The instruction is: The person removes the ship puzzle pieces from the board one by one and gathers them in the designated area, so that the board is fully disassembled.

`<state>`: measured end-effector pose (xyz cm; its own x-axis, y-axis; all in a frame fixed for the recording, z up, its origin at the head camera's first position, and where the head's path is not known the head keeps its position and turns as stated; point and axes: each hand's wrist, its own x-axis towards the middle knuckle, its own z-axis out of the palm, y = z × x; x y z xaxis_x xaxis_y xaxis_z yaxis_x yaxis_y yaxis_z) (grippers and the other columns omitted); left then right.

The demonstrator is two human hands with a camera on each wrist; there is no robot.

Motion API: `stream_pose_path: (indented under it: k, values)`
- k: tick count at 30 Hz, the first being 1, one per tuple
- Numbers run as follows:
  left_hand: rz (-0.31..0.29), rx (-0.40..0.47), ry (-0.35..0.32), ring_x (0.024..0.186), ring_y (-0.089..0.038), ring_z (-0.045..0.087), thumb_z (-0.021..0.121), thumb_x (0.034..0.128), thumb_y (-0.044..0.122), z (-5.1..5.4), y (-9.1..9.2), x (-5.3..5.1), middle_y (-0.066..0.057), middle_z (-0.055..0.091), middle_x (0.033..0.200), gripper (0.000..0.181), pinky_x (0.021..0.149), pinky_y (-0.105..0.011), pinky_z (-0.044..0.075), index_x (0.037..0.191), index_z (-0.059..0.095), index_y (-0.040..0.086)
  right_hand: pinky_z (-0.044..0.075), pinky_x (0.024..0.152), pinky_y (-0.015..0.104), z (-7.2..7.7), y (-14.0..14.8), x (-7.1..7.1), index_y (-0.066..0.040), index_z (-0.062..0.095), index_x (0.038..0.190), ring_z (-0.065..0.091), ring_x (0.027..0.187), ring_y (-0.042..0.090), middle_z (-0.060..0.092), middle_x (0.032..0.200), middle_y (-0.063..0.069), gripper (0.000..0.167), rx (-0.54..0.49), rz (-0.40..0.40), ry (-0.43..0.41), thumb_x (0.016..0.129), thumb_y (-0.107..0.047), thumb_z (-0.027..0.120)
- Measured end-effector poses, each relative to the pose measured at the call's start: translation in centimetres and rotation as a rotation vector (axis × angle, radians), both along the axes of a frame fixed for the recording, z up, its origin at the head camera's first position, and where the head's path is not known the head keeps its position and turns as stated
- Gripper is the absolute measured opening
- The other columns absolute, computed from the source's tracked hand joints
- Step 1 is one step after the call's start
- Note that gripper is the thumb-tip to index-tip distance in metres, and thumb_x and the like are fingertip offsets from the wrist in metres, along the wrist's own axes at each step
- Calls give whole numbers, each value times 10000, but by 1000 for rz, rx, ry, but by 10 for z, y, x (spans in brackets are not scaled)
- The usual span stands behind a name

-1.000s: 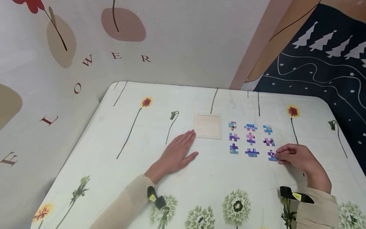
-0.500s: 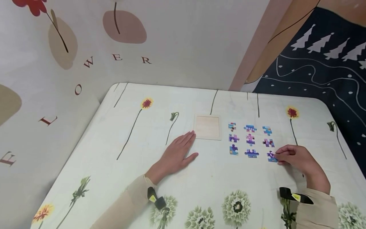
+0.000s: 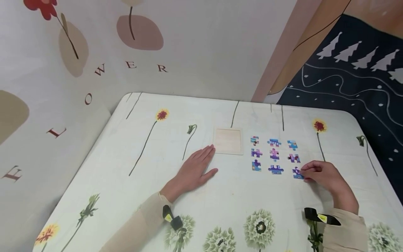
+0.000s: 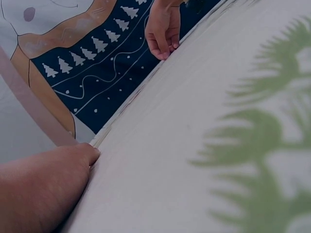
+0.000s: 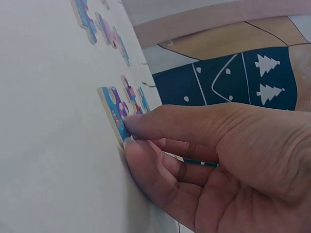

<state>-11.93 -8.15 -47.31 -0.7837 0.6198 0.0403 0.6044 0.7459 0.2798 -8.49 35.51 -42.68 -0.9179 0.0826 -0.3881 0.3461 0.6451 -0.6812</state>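
Observation:
A square wooden puzzle tray (image 3: 228,141) lies flat on the table with nothing in it. My left hand (image 3: 193,169) rests palm down, fingers straight, its fingertips at the tray's lower left corner. To the right of the tray, several colourful jigsaw pieces (image 3: 274,154) lie apart in three rows. With thumb and finger, my right hand (image 3: 322,176) pinches the right edge of the nearest right-hand jigsaw piece (image 3: 297,173). In the right wrist view that jigsaw piece (image 5: 114,109) lies on or very close to the cloth; the fingertips cover its edge.
A white cloth (image 3: 126,203) printed with flowers covers the table. A pale wall (image 3: 204,52) with printed letters stands behind it. A dark tree-patterned hanging (image 3: 340,84) is at the right. Each sleeve carries a black strap (image 3: 172,217) at the wrist.
The head view has shifted slightly. Both hands keep their places, and the jigsaw pieces and tray stay as they were relative to one another.

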Motion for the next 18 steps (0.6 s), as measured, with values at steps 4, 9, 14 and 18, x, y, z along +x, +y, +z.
stream_pose_path:
  k: [4,9,14,18]
  values:
    - [1,2,8,1585,-217,157,392,1094,519,-3,1,-3,-98,199,1713,758,1277,-383,157,1632,230,10,521,623,199,-1,-3,-4,99,663,1066,641,711,132,662,823,42,183,48,0,19,1000,-72,670]
    - [2,-2,8,1585,-215,154,381,1095,523,-5,4,-8,-97,191,1714,761,1277,-383,158,1634,219,11,483,645,258,0,-5,-7,87,641,1089,637,728,154,652,838,70,204,123,11,33,1003,-96,661]
    - [-14,0,-8,1585,-223,156,390,1095,511,-5,6,-13,-109,196,1712,757,1277,-385,157,1631,222,4,459,660,312,-1,-7,-4,104,569,1185,667,745,164,653,871,100,323,160,3,21,1036,-178,619]
    - [-30,30,-20,1580,-244,184,435,1089,489,-3,5,-19,-132,220,1705,759,1272,-402,182,1625,238,-12,460,635,336,0,-12,-1,117,522,1235,663,781,239,656,923,178,397,200,1,30,1052,-228,591]
